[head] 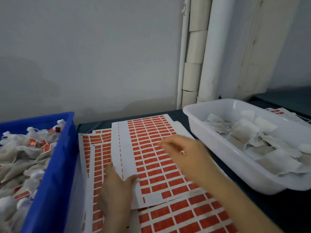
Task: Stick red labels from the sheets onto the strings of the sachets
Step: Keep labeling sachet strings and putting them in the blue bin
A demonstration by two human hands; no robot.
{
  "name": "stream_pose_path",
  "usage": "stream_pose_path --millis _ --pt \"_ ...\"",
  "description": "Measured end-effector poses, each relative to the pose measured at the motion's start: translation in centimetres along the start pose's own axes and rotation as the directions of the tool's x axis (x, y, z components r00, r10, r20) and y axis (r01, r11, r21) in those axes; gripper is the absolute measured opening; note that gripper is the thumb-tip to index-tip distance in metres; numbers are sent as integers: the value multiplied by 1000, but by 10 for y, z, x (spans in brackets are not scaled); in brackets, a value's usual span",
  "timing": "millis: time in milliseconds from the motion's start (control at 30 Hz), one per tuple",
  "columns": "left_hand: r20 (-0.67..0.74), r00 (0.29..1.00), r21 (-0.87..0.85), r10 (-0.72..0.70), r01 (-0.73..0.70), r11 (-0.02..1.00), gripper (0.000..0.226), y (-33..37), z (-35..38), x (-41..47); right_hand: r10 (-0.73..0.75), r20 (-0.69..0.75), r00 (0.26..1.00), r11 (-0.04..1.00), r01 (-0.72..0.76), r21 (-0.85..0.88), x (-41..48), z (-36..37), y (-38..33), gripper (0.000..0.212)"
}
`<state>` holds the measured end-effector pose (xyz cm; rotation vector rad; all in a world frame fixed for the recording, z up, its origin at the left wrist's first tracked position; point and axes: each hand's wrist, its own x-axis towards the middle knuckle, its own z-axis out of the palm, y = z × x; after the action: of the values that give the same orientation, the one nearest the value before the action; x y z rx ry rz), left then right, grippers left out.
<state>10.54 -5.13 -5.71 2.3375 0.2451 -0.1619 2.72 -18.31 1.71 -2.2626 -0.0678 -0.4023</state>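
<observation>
The single head view looks forward and down from close above the near desk edge, facing the far wall.

We see smooth, faintly glossy plastic in the blue crate on the left and the white tub on the right. The label sheets look like matt paper, the sachets like thin, crinkled, fibrous fabric, and the tabletop dark and matt.
</observation>
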Motion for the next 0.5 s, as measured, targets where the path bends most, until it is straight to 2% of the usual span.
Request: stream_pose_path --millis 33,67,100,133,200,233,300,400,500 --pt "-129 991 -6 -40 40 999 86 -27 -8 -10 55 -77 996 998 -55 -1 0 -21 8 8" --pt "-179 981 -24 -76 73 997 86 -29 -8 -11 62 -176 982 997 -70 -42 1 -45 23 13" --pt "-181 979 -15 -94 92 996 87 -37 -11 -4 71 -250 966 991 -98 -95 1 -68 37 15" --pt "-190 981 1 -31 32 1000 87 -34 -8 -5 96 -289 953 979 -143 -146 1 -88 51 15" --pt "-184 983 16 -12 16 1000 86 -22 -3 -16 214 -240 947 930 -272 -246 1 -122 84 13" --pt "-158 987 11 -29 31 999 86 -24 -3 -14 313 -180 933 873 -357 -333 2 -139 102 15" --pt "-153 987 20 -45 48 999 86 -33 -6 -2 513 -54 857 695 -452 -559 0 -169 136 21" --pt "-151 988 63 -15 25 998 86 -33 -2 -4 686 -37 727 464 -477 -746 -9 -193 177 30" --pt "-122 992 96 -15 27 995 87 -31 -4 -1 759 -33 651 382 -485 -786 -20 -202 200 38"
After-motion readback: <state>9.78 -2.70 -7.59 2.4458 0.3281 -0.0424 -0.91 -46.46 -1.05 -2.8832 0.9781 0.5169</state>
